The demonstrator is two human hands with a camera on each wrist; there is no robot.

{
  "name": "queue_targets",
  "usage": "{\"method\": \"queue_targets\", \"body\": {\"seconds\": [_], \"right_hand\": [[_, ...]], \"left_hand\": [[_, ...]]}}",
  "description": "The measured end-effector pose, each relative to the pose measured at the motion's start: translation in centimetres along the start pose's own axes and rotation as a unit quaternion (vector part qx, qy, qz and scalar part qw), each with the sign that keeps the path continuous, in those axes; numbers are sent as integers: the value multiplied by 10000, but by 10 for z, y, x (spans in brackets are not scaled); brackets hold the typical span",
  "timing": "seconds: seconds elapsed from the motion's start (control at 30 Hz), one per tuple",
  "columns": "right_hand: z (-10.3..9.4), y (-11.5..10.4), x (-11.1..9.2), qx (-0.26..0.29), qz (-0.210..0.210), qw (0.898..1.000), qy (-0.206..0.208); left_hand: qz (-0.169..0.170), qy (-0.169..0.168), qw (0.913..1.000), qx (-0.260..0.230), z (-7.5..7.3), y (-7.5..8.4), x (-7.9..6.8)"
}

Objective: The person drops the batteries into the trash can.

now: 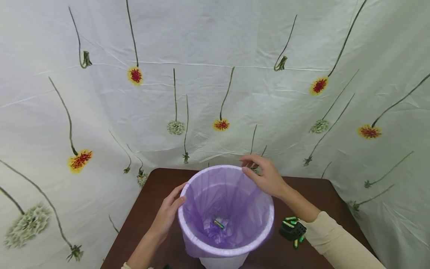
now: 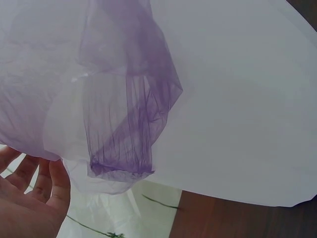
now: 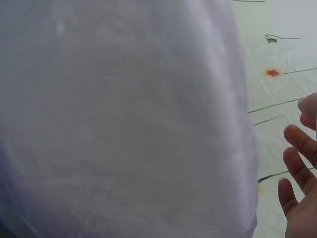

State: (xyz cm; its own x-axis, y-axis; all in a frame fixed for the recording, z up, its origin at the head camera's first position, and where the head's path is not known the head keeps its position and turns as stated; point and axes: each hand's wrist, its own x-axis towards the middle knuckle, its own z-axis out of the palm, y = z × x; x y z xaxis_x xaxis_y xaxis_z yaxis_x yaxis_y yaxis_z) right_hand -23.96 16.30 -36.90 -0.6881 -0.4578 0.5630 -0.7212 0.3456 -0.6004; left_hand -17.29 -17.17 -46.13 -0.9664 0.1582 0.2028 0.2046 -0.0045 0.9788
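A white bin (image 1: pixel 220 261) lined with a translucent purple bag (image 1: pixel 198 209) stands on the dark table. The bag folds over the rim and hangs outside in the left wrist view. At the bottom of the lined bin lies one green battery (image 1: pixel 218 223). My left hand (image 1: pixel 164 213) touches the bin's left side near the rim, fingers fairly straight. By the far right rim, my right hand (image 1: pixel 265 175) has its fingers loosely bent, holding nothing; the right wrist view shows its fingers apart from the bag.
Right of the bin, a black container (image 1: pixel 291 231) sits on the brown table (image 1: pixel 161 179), with several green batteries in and beside it, close to the right sleeve (image 1: pixel 330 237). A flower-printed white cloth (image 1: pixel 201 45) hangs behind and around the table.
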Motion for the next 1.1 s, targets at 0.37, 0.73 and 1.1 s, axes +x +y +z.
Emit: {"method": "queue_targets", "body": {"seconds": [0.37, 0.73, 1.1], "right_hand": [[-8, 6, -8, -63, 84, 9999, 30], [-19, 12, -19, -357, 284, 9987, 225], [-31, 16, -37, -503, 566, 9966, 326]], "left_hand": [[-34, -35, 9999, -126, 4, -3, 1], [78, 367, 9993, 50, 6, 0, 0], [184, 294, 9994, 94, 2, 4, -2]]}}
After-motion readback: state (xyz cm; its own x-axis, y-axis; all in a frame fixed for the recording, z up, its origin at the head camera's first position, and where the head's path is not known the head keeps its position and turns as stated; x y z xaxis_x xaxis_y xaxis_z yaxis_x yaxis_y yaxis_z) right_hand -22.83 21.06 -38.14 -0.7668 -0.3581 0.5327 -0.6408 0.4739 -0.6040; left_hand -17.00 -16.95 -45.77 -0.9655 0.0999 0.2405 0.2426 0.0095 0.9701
